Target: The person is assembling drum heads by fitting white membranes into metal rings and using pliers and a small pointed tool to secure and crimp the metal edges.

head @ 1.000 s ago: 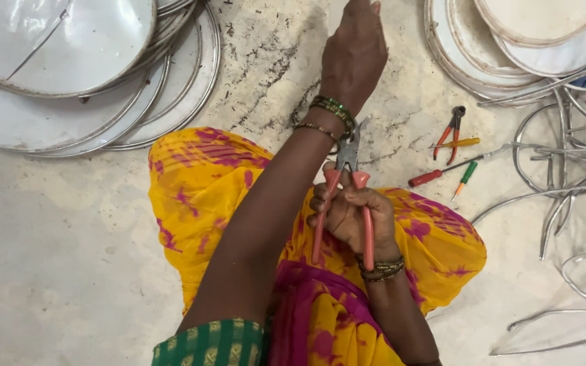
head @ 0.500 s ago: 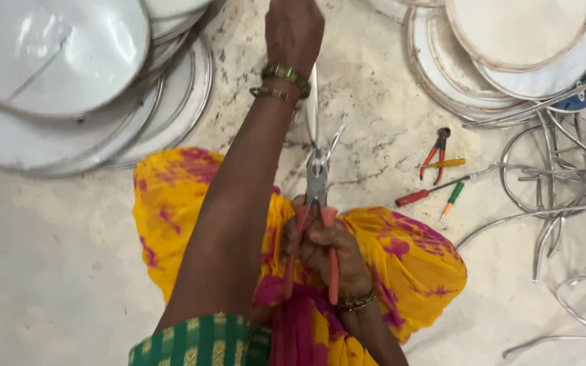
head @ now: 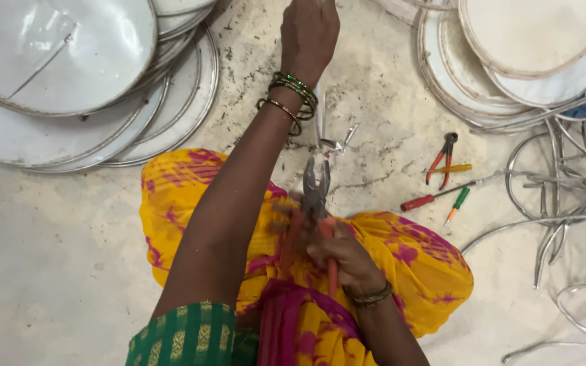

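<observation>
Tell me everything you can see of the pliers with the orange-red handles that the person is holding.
The pliers have dark grey metal jaws and orange-red handles. They point away from the person, jaws slightly parted just below a thin bright metal strip. The right hand grips the handles over the yellow and pink cloth on the lap. The left hand reaches further out, holding the strip's far end. The handles look blurred.

Red-handled pliers (head: 315,203) are held in the grip of the right hand (head: 344,261) above a lap draped in yellow and magenta cloth (head: 401,257). The left hand (head: 308,30), ringed at the wrist by green and gold bangles (head: 289,95), is stretched forward, closed on a thin metal strip (head: 321,112) that runs down toward the pliers' nose. Stacked round white discs (head: 62,74) are seen on the stone floor (head: 42,271) at left, bent metal hoops (head: 564,183) at right, and small cutters (head: 442,156) and screwdrivers (head: 435,196) lie between.
</observation>
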